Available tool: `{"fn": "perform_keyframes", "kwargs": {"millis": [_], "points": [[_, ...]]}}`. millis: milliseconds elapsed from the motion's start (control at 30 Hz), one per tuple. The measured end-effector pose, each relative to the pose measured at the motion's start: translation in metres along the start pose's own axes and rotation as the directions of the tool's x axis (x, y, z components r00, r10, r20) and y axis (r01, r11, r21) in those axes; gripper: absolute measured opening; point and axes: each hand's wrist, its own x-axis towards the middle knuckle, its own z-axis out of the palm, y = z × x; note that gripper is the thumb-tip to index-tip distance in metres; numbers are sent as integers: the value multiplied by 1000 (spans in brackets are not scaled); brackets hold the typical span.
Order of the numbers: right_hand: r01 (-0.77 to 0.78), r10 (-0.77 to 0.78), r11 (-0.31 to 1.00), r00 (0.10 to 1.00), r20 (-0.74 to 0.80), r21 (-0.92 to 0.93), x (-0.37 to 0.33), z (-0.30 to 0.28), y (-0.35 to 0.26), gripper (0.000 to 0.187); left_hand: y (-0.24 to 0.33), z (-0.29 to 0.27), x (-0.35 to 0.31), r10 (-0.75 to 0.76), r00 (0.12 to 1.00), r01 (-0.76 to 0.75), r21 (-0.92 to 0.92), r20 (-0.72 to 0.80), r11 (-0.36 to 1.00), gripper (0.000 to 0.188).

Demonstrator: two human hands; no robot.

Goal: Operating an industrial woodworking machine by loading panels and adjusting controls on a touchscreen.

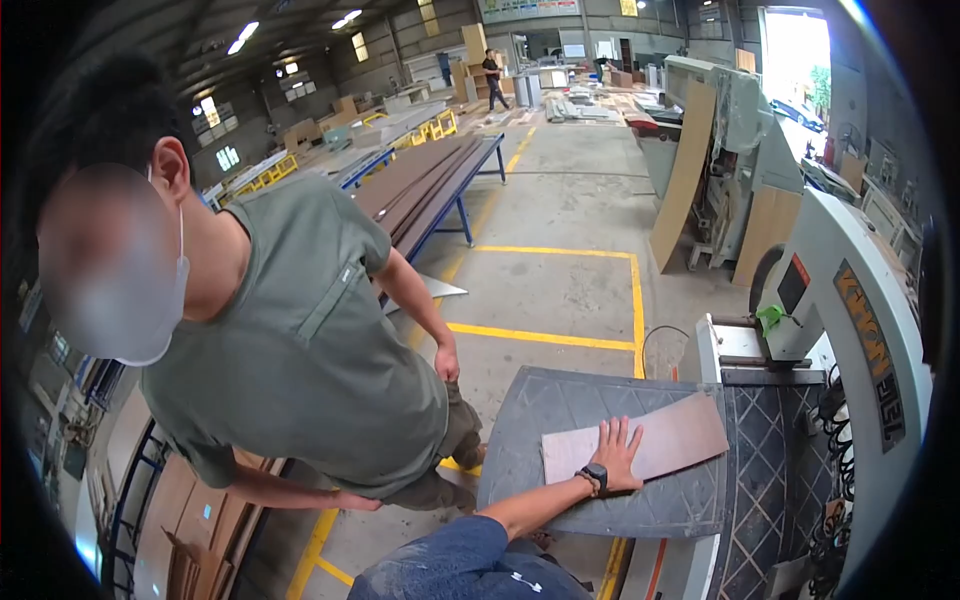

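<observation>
My left hand (619,458), with a dark watch (594,474) at the wrist, lies flat on a pale pinkish-brown wood board (685,428). Its fingers are spread and point away from me. The board rests on a dark grey, worn table leaf (520,470), its right end reaching the leaf's right side. Just beyond that side is a machine bed (755,470) with a dark, diamond-patterned surface. My right hand is out of the picture.
Close on my left stands a masked co-worker (290,300) in a grey-green T-shirt, both arms lowered. A white machine arm (850,290) arches at right, with coiled black hoses (835,450). Long brown boards (420,185) lie on a blue-framed bench. Another person (493,80) is far back.
</observation>
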Motion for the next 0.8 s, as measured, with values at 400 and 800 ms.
{"fn": "perform_keyframes", "kwargs": {"millis": [400, 800], "points": [[120, -68, 955, 979, 194, -270, -17, -61, 90, 53, -15, -1, 11, 21, 997, -22, -15, -75, 1000, 127], [227, -78, 912, 913, 401, -341, -81, -126, 84, 48, -8, 6, 8, 46, 998, -45, 17, -36, 999, 127]]}}
